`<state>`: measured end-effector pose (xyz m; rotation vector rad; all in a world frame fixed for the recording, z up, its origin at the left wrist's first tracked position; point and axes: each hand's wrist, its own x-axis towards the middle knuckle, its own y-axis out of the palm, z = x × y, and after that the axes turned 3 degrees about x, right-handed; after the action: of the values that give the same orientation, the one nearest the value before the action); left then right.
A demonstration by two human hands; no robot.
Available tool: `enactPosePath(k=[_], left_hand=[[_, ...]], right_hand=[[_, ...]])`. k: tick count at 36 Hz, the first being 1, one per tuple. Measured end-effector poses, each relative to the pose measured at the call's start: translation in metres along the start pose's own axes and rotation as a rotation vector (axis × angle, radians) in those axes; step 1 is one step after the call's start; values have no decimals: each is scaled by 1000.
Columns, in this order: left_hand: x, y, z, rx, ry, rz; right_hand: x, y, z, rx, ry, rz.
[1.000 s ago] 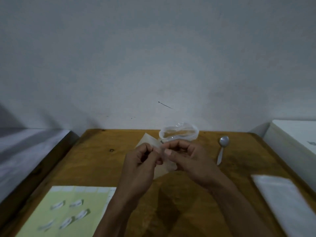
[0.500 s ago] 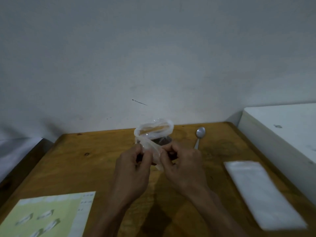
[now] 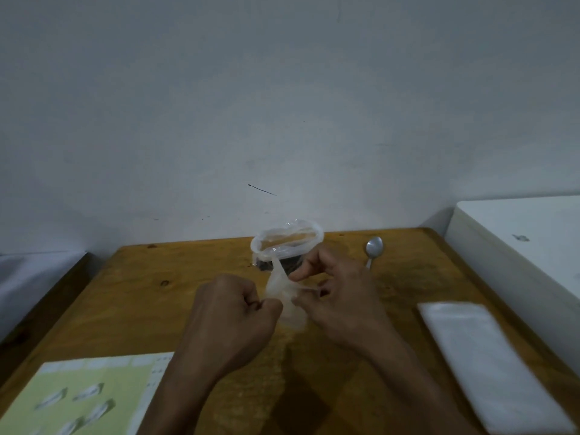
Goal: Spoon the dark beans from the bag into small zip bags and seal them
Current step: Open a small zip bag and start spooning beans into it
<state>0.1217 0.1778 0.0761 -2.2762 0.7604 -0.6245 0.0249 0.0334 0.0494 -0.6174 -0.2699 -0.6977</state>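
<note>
A small clear zip bag (image 3: 280,287) hangs between my two hands above the wooden table (image 3: 131,296). My left hand (image 3: 232,318) is curled into a fist and pinches the bag's left edge. My right hand (image 3: 335,290) pinches its right edge between thumb and fingertips. Behind them stands the clear bag of dark beans (image 3: 287,243), its rim rolled down and open; only a little of the dark contents shows. A metal spoon (image 3: 373,249) lies on the table to its right, partly behind my right hand.
A stack of white flat bags (image 3: 489,365) lies at the right. A white box (image 3: 527,246) borders the table's right edge. A green sheet with small items (image 3: 78,400) sits at the near left. A wall rises directly behind the table.
My hands have spread slightly apart, stretching the small bag between them. The view shifted a little; the bean bag and spoon stay where they were.
</note>
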Motion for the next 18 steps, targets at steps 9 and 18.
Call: enactPosePath(k=[9, 18], left_hand=[[-2, -8, 17, 74, 299, 139], [0, 0, 26, 285, 377, 10]], right_hand=[[1, -2, 5, 315, 85, 25], [-3, 2, 2, 240, 202, 104]])
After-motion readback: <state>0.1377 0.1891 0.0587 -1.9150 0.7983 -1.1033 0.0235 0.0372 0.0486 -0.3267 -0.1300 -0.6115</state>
